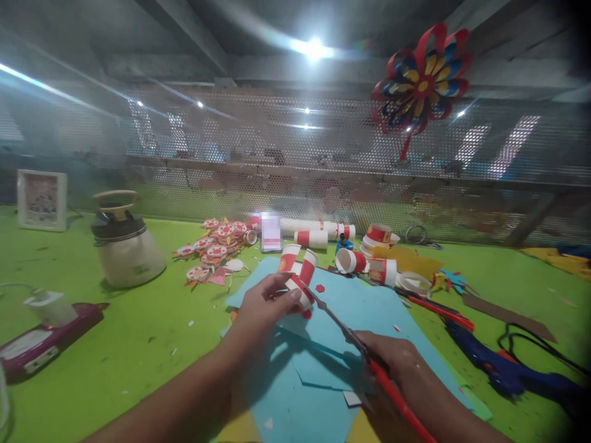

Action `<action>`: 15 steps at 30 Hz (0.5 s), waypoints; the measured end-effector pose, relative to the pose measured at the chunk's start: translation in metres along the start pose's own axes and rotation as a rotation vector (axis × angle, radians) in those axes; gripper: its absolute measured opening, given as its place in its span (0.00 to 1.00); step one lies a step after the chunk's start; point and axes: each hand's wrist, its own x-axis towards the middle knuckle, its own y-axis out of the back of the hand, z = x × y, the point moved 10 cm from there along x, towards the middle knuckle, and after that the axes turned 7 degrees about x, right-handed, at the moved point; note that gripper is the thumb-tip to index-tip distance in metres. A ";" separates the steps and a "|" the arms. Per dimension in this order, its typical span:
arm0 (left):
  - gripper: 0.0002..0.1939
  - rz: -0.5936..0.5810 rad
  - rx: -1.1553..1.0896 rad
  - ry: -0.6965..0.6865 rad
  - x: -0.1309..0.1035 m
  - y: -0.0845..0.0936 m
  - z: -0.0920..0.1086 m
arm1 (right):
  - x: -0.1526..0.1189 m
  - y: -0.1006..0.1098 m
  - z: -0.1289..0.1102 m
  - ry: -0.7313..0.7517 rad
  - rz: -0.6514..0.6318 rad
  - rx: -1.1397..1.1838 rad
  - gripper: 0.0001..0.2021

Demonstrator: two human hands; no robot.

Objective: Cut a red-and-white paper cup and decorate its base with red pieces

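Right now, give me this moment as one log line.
left hand: holding red-and-white paper piece | right hand: gripping red-handled scissors, tips at paper piece | below: light-blue sheets on green table

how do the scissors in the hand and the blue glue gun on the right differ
The scissors have red handles; the glue gun is mostly dark blue. The scissors are held in the right hand, while the glue gun lies on the green table. Both are hand tools.
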 end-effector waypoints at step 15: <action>0.21 -0.022 0.003 0.018 0.002 0.000 -0.004 | 0.001 0.000 0.002 -0.044 0.006 0.123 0.07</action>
